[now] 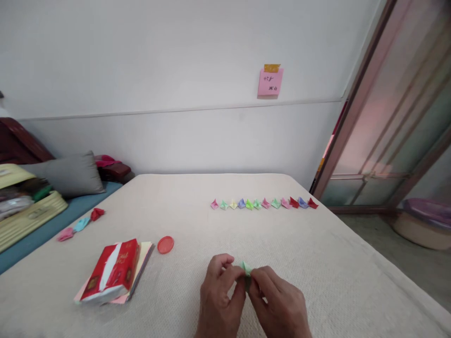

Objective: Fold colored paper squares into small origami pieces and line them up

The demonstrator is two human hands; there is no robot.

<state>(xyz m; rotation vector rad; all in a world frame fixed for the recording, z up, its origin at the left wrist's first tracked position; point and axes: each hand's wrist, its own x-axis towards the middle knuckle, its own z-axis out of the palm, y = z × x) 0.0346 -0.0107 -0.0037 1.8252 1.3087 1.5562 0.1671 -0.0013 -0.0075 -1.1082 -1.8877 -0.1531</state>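
Observation:
Near the front of the table, my left hand [222,295] pinches a small pale green folded paper [246,268] between thumb and forefinger. From the other side my right hand [276,298] grips the same paper, its fingertips close to those of the left. The paper's lower part is mostly hidden by my fingers. Beyond my hands, a row of several small folded papers in pink, green, yellow, blue and red [266,203] runs across the table's right half.
A red tissue pack [114,270] lies on coloured paper sheets [143,258] at the left, beside a red round lid [165,244]. Three folded papers [81,224] sit by the left edge of the table [183,188]. A pink note [270,82] hangs on the wall.

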